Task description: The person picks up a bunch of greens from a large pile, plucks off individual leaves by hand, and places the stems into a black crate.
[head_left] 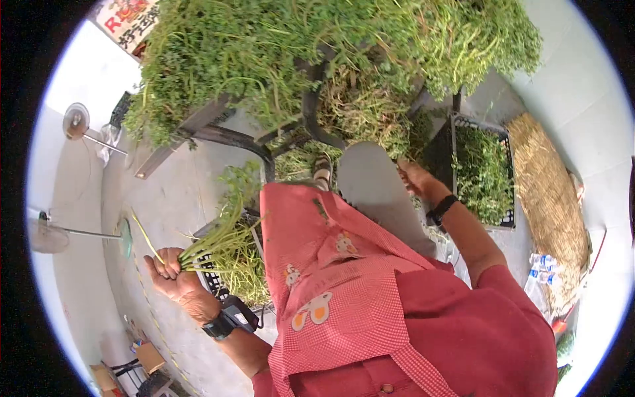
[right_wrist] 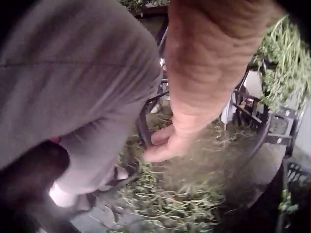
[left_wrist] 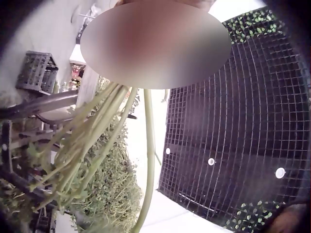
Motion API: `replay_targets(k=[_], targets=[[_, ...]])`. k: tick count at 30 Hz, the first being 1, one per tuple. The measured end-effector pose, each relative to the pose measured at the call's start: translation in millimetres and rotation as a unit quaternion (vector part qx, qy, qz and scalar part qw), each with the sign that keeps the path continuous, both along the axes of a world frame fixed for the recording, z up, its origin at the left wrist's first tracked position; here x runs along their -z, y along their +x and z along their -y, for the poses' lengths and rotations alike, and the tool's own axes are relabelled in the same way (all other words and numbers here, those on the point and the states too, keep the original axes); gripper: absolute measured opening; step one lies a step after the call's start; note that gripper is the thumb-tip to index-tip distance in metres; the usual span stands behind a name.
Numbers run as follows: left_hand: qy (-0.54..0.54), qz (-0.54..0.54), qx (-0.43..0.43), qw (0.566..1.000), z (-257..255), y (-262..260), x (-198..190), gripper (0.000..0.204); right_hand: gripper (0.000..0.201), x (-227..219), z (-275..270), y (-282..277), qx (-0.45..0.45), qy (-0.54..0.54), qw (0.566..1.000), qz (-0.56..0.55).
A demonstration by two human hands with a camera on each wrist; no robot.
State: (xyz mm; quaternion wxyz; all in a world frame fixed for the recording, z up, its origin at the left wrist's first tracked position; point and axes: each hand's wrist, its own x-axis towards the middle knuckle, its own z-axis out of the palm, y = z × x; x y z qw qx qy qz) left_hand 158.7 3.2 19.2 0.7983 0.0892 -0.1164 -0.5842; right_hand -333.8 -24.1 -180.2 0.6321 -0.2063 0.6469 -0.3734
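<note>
My left hand (head_left: pixel 177 281), out at the left, grips a bunch of thin green celery stalks (head_left: pixel 202 248), leafy ends away from the palm. One stalk sticks out apart from the rest. In the left wrist view the stalks (left_wrist: pixel 99 131) hang below a blurred patch covering most of the hand. My right hand (head_left: pixel 417 180) is low beside the right knee (head_left: pixel 374 178), fingers loosely bent with nothing visible in them. The right wrist view shows that hand (right_wrist: pixel 177 141) above loose greens (right_wrist: pixel 170 206) on the floor.
A big heap of leafy celery (head_left: pixel 264 59) covers the table in front. More stems (head_left: pixel 364 112) lie beneath it. Black crates of greens stand at the left (head_left: pixel 241 264) and right (head_left: pixel 486 175). A rolled straw mat (head_left: pixel 546 198) lies by the right wall.
</note>
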Motion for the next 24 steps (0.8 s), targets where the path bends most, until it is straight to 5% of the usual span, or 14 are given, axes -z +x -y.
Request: replay_targets(k=[2,4,6,8,9,11,13,15,17,18,20,22,24], targets=[[-0.008,0.0,-0.005,1.0,-0.6,9.6,3.2,0.045,0.065,24.5,13.0,16.3,-0.12,-0.161,0.979,0.043],[0.013,-0.002,-0.036,0.999,-5.2,13.3,2.6,0.045,0.073,-20.4,14.8,22.7,-0.094,-0.089,0.988,0.083],[0.052,-0.027,-0.066,0.996,-4.0,18.9,6.4,0.048,0.06,-46.5,24.8,12.8,-0.077,-0.01,0.994,-0.073],[0.055,-0.037,-0.039,0.997,-8.0,35.3,20.1,0.048,0.038,-35.3,19.5,-26.3,-0.21,-0.351,0.908,-0.085],[0.056,-0.08,-0.018,0.995,-8.6,39.2,21.5,0.048,0.038,-36.9,12.3,-21.1,-0.211,-0.328,0.917,-0.081],[0.074,-0.079,-0.021,0.994,-9.2,39.8,27.8,0.048,0.035,-75.1,35.2,5.1,-0.225,-0.33,0.799,-0.45],[0.09,-0.085,-0.023,0.992,-9.0,39.4,28.5,0.047,0.029,-97.8,18.1,48.6,-0.254,-0.339,0.806,-0.413],[0.095,-0.1,-0.03,0.99,-8.8,40.5,30.3,0.047,0.037,-120.5,-1.3,93.8,-0.373,-0.46,0.683,-0.428],[0.092,-0.12,-0.038,0.988,-8.1,42.4,33.5,0.047,0.039,-77.8,-17.9,137.7,-0.414,-0.558,0.681,-0.233],[0.088,-0.119,-0.041,0.988,-8.9,40.1,32.0,0.047,0.039,-66.2,-28.5,145.3,-0.415,-0.562,0.677,-0.232],[0.1,-0.095,-0.047,0.989,-9.6,31.8,25.7,0.047,0.041,-55.0,-37.9,157.5,-0.511,-0.615,0.543,-0.257],[0.097,-0.092,-0.059,0.989,-9.2,31.2,23.9,0.047,0.04,-78.1,0.0,147.2,-0.577,-0.35,0.463,-0.575],[0.09,-0.082,-0.052,0.991,-9.8,35.5,28.8,0.047,0.039,-130.9,20.6,103.6,-0.37,-0.415,0.61,-0.565]])
